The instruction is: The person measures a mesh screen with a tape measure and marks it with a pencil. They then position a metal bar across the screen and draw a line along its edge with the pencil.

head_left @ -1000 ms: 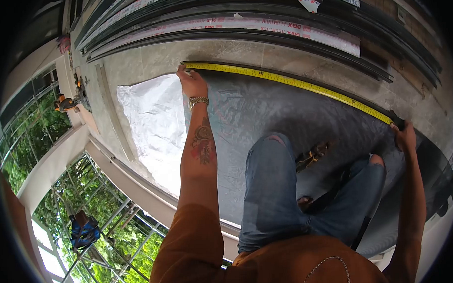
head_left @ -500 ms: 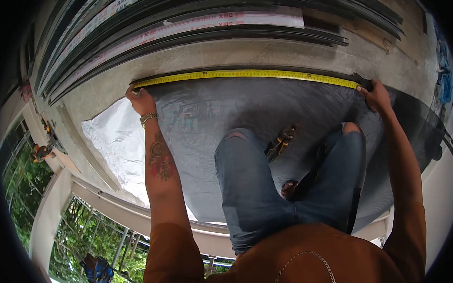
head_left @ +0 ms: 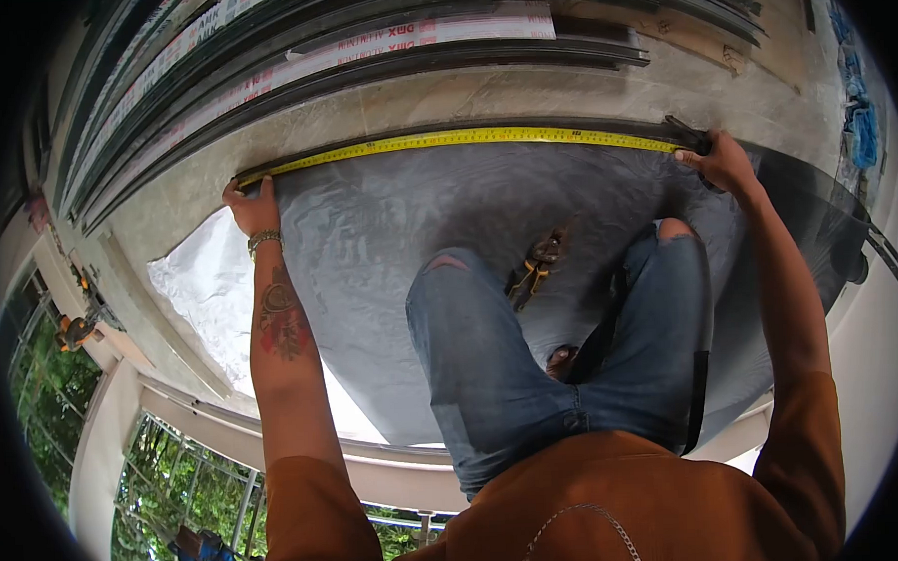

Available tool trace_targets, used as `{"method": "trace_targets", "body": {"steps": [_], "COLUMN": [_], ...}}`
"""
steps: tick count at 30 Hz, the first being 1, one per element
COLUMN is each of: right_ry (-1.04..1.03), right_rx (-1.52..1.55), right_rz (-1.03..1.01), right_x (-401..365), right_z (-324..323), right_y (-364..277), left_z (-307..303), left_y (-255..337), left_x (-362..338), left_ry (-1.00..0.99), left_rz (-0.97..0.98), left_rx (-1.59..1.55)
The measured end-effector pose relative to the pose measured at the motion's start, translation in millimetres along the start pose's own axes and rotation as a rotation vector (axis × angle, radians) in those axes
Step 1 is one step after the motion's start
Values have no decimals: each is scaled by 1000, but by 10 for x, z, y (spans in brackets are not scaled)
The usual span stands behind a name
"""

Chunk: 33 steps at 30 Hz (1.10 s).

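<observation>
A yellow tape measure (head_left: 464, 138) stretches along a dark strip at the far edge of a grey sheet (head_left: 359, 244). At the tape's left end, my left hand (head_left: 252, 203) pinches it between thumb and fingers. My right hand (head_left: 724, 162) is closed round the dark tape case (head_left: 689, 134) at the other end, thumb by the blade. Pliers with yellow-and-black handles (head_left: 538, 266) lie on the sheet between my knees.
Long dark profiles (head_left: 599, 53), some in printed wrapping, lie beyond the tape. A blue bundle (head_left: 862, 133) is at the far right. An orange-and-black tool (head_left: 73, 333) sits at the left. Railings and greenery show at lower left.
The whole view has shifted, so both hands, the tape and the pliers appear a little further left and mostly higher. Both hands keep their hold on the tape measure.
</observation>
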State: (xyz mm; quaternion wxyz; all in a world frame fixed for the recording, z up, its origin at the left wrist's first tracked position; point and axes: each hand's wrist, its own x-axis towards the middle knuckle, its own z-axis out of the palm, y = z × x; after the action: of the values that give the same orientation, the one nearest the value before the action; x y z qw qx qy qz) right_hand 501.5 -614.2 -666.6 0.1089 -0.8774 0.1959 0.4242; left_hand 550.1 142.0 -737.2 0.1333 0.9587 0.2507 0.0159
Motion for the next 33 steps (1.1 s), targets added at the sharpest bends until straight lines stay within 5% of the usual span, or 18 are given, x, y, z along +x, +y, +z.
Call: {"method": "trace_targets", "body": {"steps": [6, 8, 14, 28, 33], "right_ry": [156, -4, 43, 308, 512], "right_rx": [51, 84, 8, -211, -302], "right_rz": [-254, -417, -492, -215, -313], "right_x": [-103, -125, -260, -52, -327], "right_z": [52, -40, -108, 72, 327], "right_y": [364, 432, 537, 631, -35], "left_z": [43, -3, 24, 83, 18], "left_y": [-61, -28, -82, -236, -105], "left_x": [56, 62, 131, 255, 213], "left_ry": [-18, -36, -65, -82, -89], "left_rz": [-22, -21, -12, 9, -21], "left_rx": [71, 78, 135, 163, 150]}}
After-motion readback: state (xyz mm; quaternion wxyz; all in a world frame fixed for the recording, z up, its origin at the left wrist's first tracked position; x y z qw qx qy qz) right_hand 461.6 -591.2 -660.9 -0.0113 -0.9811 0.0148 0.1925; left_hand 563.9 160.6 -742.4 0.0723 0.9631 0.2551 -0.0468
